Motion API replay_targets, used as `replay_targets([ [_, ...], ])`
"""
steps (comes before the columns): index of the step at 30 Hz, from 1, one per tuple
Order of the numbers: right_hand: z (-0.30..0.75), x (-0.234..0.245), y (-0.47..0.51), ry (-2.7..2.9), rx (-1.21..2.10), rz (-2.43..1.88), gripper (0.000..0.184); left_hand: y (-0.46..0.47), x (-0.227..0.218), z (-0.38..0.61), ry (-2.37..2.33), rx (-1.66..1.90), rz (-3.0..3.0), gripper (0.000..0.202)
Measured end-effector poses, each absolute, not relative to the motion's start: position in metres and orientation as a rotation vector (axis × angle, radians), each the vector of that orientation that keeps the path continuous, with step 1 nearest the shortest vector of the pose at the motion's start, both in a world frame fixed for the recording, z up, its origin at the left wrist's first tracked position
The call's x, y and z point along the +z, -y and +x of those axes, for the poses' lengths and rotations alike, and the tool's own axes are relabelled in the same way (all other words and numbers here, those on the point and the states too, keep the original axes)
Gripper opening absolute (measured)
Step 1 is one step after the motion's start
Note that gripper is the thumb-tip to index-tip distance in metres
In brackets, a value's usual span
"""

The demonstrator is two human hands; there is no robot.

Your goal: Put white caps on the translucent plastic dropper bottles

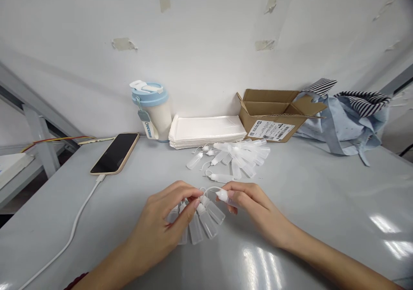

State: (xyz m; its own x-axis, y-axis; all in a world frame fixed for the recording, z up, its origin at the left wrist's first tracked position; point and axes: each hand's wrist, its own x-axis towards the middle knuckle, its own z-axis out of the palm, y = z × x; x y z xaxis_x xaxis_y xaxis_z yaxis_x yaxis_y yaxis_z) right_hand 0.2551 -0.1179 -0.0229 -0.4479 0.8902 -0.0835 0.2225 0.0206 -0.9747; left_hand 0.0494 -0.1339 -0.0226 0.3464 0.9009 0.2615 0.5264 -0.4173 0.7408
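In the head view my right hand (pixel 254 202) is closed around a small translucent needle-tip bottle (pixel 222 195), its thin metal tip pointing left. A white tether arcs from the bottle's top over to my left hand (pixel 169 212), whose thumb and fingers are pinched at the tether's end. The small cap there is mostly hidden by the fingertips. Just below my left hand, several similar bottles (pixel 208 223) lie fanned out on the grey table, partly covered by the hand. Farther back lies a loose pile of needle-tip bottles (pixel 247 158), with bare metal tips and looped tethers showing on some.
Behind the pile sits a stack of white padded mailers (pixel 208 128), with an open cardboard box (pixel 271 126) to its right and a light blue cloth bag (pixel 342 122) beyond. A lidded cup (pixel 158 113) and a phone (pixel 115 153) on a white cable (pixel 75 227) are at left.
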Motion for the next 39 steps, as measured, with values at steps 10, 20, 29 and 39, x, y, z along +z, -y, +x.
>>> replay_targets([
  [10,0.254,-0.029,0.120,1.766,1.505,-1.043,0.025,0.135,-0.026,0.052,-1.219,0.867,2.031,0.015],
  [20,0.255,-0.029,0.120,1.717,1.544,-1.022,0.025,0.135,-0.025,0.053,-1.236,0.848,1.979,0.015],
  [29,0.254,-0.027,0.120,1.747,1.532,-1.047,0.024,0.135,-0.028,0.053,-1.193,0.873,2.044,0.015],
  [39,0.254,-0.030,0.123,1.788,1.512,-1.072,0.027,0.138,-0.037,0.055,-1.113,0.965,2.127,0.014],
])
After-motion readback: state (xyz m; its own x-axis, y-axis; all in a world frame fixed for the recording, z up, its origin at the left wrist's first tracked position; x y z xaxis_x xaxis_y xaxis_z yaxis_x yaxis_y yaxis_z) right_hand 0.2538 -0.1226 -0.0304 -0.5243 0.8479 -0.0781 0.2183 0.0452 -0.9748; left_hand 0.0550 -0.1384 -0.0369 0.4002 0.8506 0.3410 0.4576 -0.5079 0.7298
